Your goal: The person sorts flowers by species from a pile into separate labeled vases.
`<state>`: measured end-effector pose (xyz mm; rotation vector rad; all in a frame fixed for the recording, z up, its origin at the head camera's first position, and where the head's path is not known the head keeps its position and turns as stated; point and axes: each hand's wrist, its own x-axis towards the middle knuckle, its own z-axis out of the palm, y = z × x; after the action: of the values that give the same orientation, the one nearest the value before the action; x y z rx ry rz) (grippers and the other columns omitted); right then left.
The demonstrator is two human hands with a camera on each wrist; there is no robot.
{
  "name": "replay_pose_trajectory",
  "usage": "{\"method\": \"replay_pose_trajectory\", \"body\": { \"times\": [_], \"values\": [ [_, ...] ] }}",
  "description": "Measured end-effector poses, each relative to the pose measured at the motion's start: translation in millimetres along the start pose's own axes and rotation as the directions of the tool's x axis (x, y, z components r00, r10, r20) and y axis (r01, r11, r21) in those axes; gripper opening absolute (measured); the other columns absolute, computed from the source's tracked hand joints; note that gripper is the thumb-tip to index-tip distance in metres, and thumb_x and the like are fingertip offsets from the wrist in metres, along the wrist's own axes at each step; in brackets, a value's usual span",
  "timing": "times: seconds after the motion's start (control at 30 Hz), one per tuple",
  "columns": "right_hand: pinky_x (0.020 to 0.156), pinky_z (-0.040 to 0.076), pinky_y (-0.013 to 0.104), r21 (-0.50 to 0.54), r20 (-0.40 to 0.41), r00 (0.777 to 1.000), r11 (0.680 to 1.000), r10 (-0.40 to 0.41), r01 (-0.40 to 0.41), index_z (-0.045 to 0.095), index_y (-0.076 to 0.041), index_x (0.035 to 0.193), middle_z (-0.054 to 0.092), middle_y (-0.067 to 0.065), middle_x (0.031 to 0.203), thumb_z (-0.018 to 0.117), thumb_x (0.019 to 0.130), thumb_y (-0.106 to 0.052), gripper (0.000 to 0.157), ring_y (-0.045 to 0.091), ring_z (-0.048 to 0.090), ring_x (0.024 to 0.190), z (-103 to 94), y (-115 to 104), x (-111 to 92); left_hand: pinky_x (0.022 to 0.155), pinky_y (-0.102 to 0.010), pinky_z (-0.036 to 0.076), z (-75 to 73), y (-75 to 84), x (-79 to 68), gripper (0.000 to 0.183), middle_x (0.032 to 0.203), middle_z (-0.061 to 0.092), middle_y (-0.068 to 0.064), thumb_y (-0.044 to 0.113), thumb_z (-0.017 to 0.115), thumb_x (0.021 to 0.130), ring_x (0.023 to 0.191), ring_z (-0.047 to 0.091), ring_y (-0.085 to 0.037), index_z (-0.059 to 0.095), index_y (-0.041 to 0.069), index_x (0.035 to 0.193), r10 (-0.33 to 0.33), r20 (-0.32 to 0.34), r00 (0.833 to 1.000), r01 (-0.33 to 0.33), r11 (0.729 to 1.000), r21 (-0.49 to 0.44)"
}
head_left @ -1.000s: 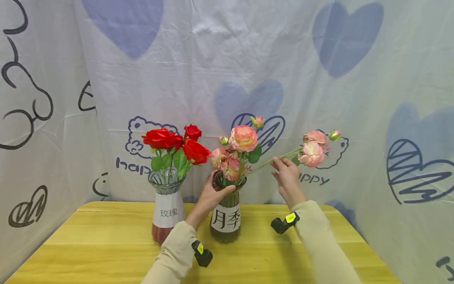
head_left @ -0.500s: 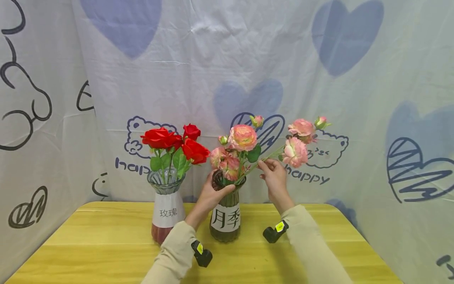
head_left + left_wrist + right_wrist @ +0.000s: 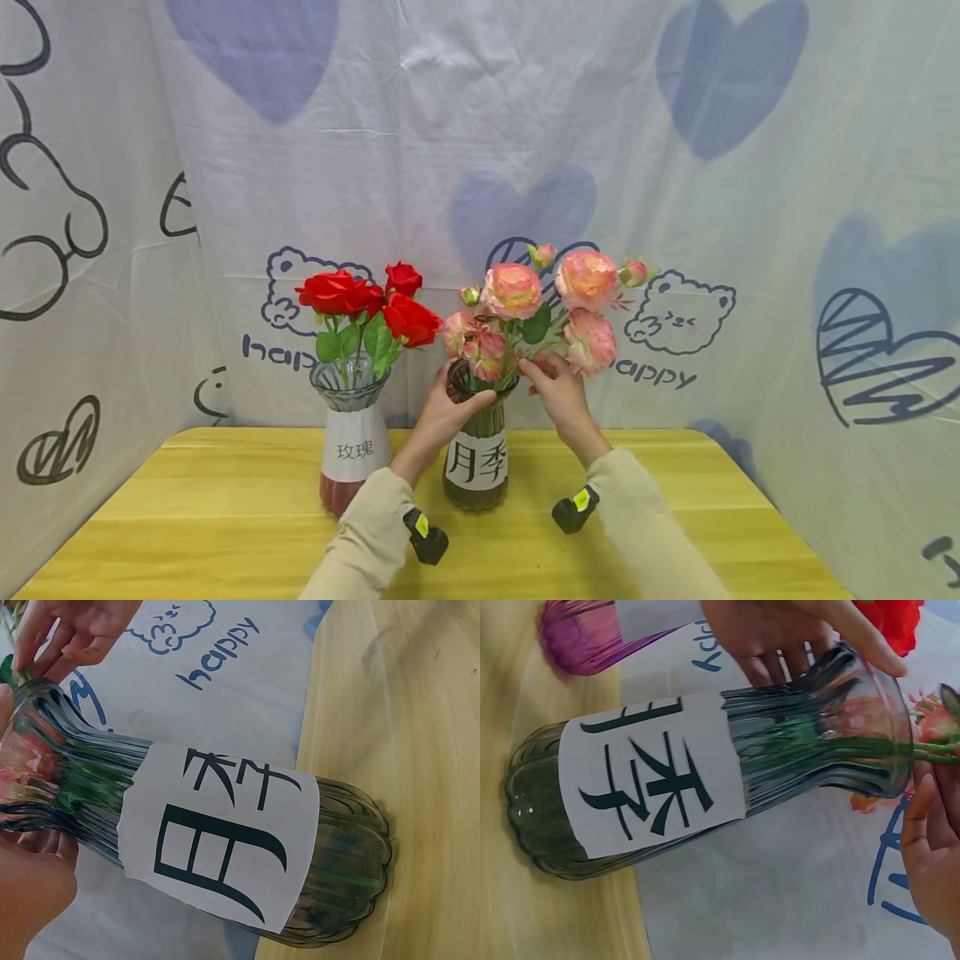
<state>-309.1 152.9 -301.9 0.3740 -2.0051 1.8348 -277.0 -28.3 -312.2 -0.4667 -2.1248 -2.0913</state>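
Note:
A dark green glass vase [image 3: 476,496] with a white label stands upright on the table, pink flowers [image 3: 512,290] in it. My left hand [image 3: 444,417] holds the vase's flared neck from the left, thumb across the front of the rim. At the right of the rim my right hand [image 3: 562,402] pinches the green stem of a pink flower spray [image 3: 587,281], whose two blooms and bud lean right above the hand. In the right wrist view, green stems [image 3: 930,752] run through the vase mouth beside the right fingers. The held stem's lower end cannot be made out.
To the left stands a second glass vase [image 3: 356,446] with a white label and pinkish base, holding red roses [image 3: 411,319]. Both vases are on a yellow wooden table [image 3: 195,517]. A white curtain [image 3: 420,150] printed with hearts and bears hangs close behind.
My right hand has moved left and slightly down to the vase rim with the pink flower spray, which has swung more upright beside the other blooms. The left hand stays on the vase.

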Motion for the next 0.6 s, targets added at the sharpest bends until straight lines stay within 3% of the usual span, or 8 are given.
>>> {"method": "replay_pose_trajectory", "body": {
  "times": [0.2, 0.37, 0.6],
  "values": [
    [0.06, 0.051, 0.027, -0.049, 0.064, 0.997, 0.997, -0.049, 0.052, 0.069, 0.006, 0.09, 0.068, 0.003, 0.084, 0.068, 0.09, -0.009, 0.015, 0.011, 0.058, 0.069, 4.2, 1, -3, 0.107, -0.051, 0.033, 0.2, -0.8, -0.5, 0.075, 0.148, 0.031, -0.026, 0.011, 0.066, 0.09, 0.135, 0.034, -0.04, 0.022, 0.0, 0.15, 0.008, 0.004, 1.0, -0.008, 1.0, 0.0],
    [0.07, 0.049, 0.031, -0.146, 0.094, 0.995, 0.989, 0.038, -0.024, 0.072, -0.001, 0.096, 0.065, 0.001, 0.095, 0.069, 0.091, -0.021, 0.021, 0.014, 0.056, 0.076, 5.0, 1, -7, 0.107, -0.052, 0.032, -0.2, -1.1, -1.1, 0.077, 0.15, 0.029, -0.025, 0.013, 0.067, 0.091, 0.135, 0.033, -0.04, 0.021, 0.002, 0.151, 0.007, 0.005, 1.0, -0.007, 1.0, 0.0],
    [0.086, 0.048, 0.043, -0.117, 0.021, 0.997, 0.99, 0.078, -0.075, 0.071, 0.002, 0.095, 0.061, 0.01, 0.112, 0.073, 0.087, -0.021, 0.024, 0.029, 0.057, 0.1, 10.7, 4, -11, 0.107, -0.051, 0.034, 0.8, -0.7, -0.4, 0.076, 0.148, 0.032, -0.025, 0.013, 0.067, 0.09, 0.134, 0.035, -0.04, 0.022, 0.0, 0.15, 0.011, 0.0, 1.0, -0.011, 1.0, 0.0]
  ]
}}
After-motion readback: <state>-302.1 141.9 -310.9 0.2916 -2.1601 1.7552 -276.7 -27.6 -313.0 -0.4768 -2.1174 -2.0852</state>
